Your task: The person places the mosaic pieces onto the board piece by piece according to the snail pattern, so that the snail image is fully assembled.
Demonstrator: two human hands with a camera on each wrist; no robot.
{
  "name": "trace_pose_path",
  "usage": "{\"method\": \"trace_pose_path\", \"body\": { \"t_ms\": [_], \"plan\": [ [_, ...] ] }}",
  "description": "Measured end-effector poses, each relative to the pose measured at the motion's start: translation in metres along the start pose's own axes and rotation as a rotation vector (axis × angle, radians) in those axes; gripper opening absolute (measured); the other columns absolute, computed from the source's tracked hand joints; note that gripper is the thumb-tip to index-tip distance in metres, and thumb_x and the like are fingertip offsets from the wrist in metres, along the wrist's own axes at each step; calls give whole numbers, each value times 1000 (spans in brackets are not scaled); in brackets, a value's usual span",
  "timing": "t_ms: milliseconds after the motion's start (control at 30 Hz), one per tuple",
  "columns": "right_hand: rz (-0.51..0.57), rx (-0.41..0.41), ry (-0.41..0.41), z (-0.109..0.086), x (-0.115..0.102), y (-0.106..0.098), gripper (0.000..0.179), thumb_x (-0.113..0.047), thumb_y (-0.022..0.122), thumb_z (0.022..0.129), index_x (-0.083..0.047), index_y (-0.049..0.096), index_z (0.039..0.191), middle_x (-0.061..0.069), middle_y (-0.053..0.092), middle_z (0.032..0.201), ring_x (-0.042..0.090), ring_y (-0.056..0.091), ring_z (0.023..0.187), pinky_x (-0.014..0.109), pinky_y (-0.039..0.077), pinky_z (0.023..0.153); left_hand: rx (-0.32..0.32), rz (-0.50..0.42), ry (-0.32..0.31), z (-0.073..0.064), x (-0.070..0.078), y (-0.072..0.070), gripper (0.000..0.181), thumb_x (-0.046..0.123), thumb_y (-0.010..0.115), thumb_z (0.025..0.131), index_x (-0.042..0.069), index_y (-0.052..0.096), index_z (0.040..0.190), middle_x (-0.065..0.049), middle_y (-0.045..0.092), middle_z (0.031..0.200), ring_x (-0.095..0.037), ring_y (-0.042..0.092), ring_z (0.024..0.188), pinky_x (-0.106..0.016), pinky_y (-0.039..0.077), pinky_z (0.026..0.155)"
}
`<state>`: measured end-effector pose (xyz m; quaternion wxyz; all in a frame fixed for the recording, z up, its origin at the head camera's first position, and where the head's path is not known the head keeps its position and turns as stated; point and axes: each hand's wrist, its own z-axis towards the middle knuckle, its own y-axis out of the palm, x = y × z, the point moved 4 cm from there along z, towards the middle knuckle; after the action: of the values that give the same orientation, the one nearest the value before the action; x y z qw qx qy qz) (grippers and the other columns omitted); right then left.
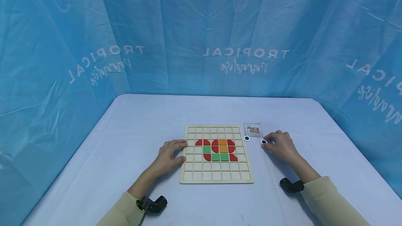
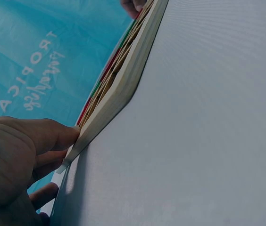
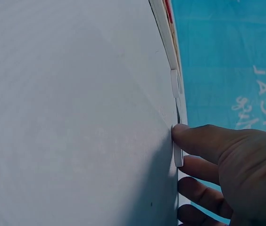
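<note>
A wooden grid board (image 1: 216,175) lies flat on the table, with red curved pieces (image 1: 207,157) and green (image 1: 215,157) and orange squares (image 1: 222,142) set in its middle cells. My left hand (image 1: 168,156) rests along the board's left edge, thumb and fingertips touching the rim. To the right of the board, my right hand (image 1: 281,145) pinches a white disc with a black centre (image 1: 263,142) between thumb and forefinger, down at the table surface. A second such disc (image 1: 247,138) lies between it and the board.
Just beyond the discs lies a small printed pattern card (image 1: 253,130) showing a coloured figure on a grid. White cloth covers the table (image 1: 150,114). Blue printed curtains (image 1: 201,27) enclose the back and sides.
</note>
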<state>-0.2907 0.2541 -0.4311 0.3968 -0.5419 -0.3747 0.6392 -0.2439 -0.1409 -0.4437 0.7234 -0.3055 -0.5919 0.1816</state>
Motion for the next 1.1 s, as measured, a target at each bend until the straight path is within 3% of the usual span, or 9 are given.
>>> {"method": "trace_pose_path", "body": {
  "t_ms": [633,900,1100],
  "plan": [
    [19,-23,-3,0,-9,-1,31,-23,71,79,-4,71,103,16,62,100,28,47,92,32,36,68,3,9,4,0,-1,1,47,9,67,79,7,60,125,-5,51,139,-31,34,133,-56,19,109],
    [82,-47,-65,8,-58,3,27,-25,73,79,-10,72,101,12,62,104,26,46,98,37,43,76,3,5,-3,0,0,0,46,9,67,79,8,60,125,-4,51,139,-31,33,133,-56,18,110],
    [122,-73,-185,17,-110,14,25,-29,74,78,-15,72,99,6,63,100,22,48,95,35,43,74,-2,1,-1,-1,1,0,46,9,67,79,8,60,124,-5,51,139,-31,33,134,-56,17,111]
  ]
}}
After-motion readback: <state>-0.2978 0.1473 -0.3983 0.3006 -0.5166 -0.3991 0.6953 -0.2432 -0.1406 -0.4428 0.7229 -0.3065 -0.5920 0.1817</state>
